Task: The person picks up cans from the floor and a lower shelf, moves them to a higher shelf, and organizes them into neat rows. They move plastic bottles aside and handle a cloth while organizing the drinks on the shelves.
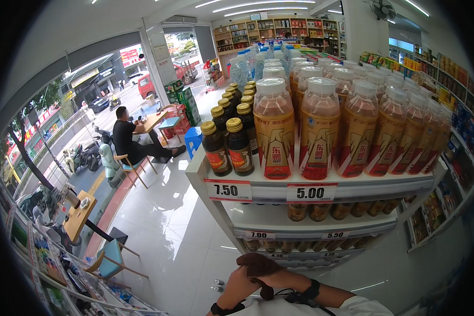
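My left hand (232, 285) and my right hand (275, 277) meet in front of my body at the bottom of the view. Dark brown material (257, 264) covers the fingers; whether it is gloves or something held cannot be made out. Black bands circle both wrists, and a black cord runs by the right one. Just beyond my hands stands a white display shelf (268, 196). Its top tier carries rows of plastic drink bottles (275, 134) with gold and red labels, and small brown bottles (239, 148) with gold caps at the left end.
Two small cans (218, 285) are on the tiled floor (170, 245) left of my hands. A blue-seated chair (111, 258) and wooden table (79, 215) stand left. Farther off, a person (126, 134) sits at another table (154, 120) beside a blue stool (192, 138). Stocked shelves (438, 201) line the right.
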A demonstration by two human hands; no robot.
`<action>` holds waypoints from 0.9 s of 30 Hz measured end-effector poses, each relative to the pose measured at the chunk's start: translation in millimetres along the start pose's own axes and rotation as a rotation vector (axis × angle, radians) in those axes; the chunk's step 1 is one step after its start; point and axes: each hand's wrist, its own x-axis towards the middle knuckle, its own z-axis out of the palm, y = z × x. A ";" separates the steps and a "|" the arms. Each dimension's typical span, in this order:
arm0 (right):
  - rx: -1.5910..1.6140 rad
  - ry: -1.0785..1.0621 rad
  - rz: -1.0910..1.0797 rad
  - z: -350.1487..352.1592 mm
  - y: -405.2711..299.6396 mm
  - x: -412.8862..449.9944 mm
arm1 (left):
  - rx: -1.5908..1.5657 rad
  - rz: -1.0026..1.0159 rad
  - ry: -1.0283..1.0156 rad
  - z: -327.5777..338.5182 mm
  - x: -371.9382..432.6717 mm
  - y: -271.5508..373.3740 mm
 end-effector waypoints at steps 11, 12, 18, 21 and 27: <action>-0.279 0.104 -0.051 11.6 38.2 36.1 | -0.073 -0.108 -0.049 -8.0 -17.5 -29.0; -0.240 0.114 -0.045 16.4 38.9 42.7 | -0.122 -0.092 -0.054 -8.3 -21.0 -35.7; -0.318 0.129 -0.099 54.6 66.3 79.7 | -0.187 -0.151 -0.060 -40.3 -48.0 -67.8; -0.630 0.068 -0.175 70.5 121.7 106.4 | -0.130 -0.120 0.022 -67.4 -64.9 -88.6; -0.840 0.220 -0.377 120.9 172.0 168.8 | -0.382 -0.288 0.144 -109.8 -101.6 -173.0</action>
